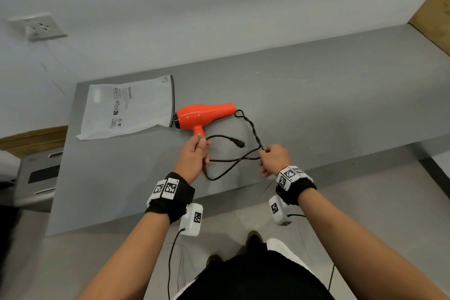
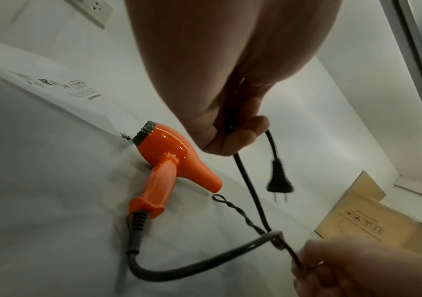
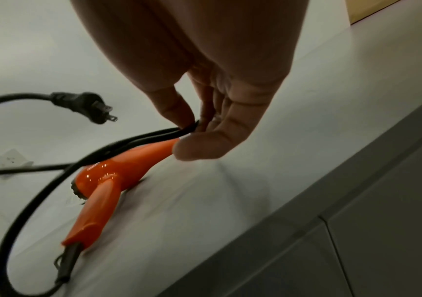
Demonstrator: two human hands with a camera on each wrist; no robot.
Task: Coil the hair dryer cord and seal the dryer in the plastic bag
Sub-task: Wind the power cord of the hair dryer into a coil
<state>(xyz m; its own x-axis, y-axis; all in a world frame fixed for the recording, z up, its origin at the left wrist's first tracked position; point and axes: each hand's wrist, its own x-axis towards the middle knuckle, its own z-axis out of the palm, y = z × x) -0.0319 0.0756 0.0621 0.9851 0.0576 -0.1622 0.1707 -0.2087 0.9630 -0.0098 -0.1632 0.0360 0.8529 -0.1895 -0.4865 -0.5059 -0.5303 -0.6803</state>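
Note:
An orange hair dryer [image 1: 203, 115] [image 2: 169, 158] [image 3: 118, 170] lies on the grey table [image 1: 316, 95], its handle toward me. Its black cord [image 1: 233, 161] [image 2: 194, 263] [image 3: 26, 205] loops loosely in front of it. My left hand [image 1: 194, 153] [image 2: 225, 130] grips the cord just below the handle, the plug [image 1: 239, 143] [image 2: 279, 178] [image 3: 87, 106] hanging free to its right. My right hand [image 1: 272, 158] [image 3: 194, 128] pinches a doubled bend of the cord, where a thin twisted tie [image 1: 253, 129] [image 2: 240, 213] runs back toward the dryer's rear. The white printed plastic bag [image 1: 129, 107] [image 2: 60, 84] lies flat left of the dryer's nozzle.
A cardboard box [image 1: 433, 14] [image 2: 372, 219] stands at the table's far right. A wall socket [image 1: 37, 27] [image 2: 95, 10] sits on the wall at left. A grey device [image 1: 36, 178] is beside the table's left edge. The table's front edge runs just under my wrists.

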